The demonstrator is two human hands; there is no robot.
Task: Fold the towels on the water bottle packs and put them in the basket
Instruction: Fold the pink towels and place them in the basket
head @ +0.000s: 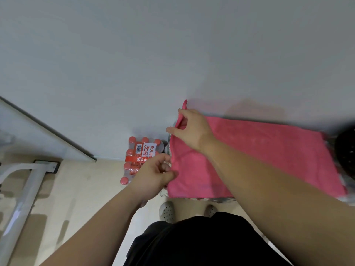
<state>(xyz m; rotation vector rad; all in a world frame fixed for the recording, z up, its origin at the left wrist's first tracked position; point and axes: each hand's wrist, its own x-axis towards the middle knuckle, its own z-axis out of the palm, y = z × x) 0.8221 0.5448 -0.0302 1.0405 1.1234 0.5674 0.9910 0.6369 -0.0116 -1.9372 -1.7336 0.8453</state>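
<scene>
Pinched the far left corner of the pink towel (259,156) between thumb and forefinger of the right grip (192,129), other fingers loosely curled. Held that corner raised and bent up above the rest of the cloth, close to the grey wall (172,54). Had the remainder of the towel spread flat across the water bottle packs (217,200), with only slivers of clear wrap showing past its near and right edges. Reached over the towel with the right forearm.

Had the left grip (155,177) at the towel's near left edge, fingers curled, thumb tip touching or just over the hem; could not tell whether any cloth was caught there.

Saw another pack of red-capped bottles (138,156) just left of the towel and lower down, on the beige floor (76,189) against the wall, partly hidden behind the left grip. Stood in pale perforated shoes (167,212) right at the near edge of the packs, black shorts (192,242) at the bottom of the view. Noted a dark object with holes (345,150) at the right border beside the towel, too blurred to name. Noted a pale metal frame (23,204) on the floor well off to the left.
</scene>
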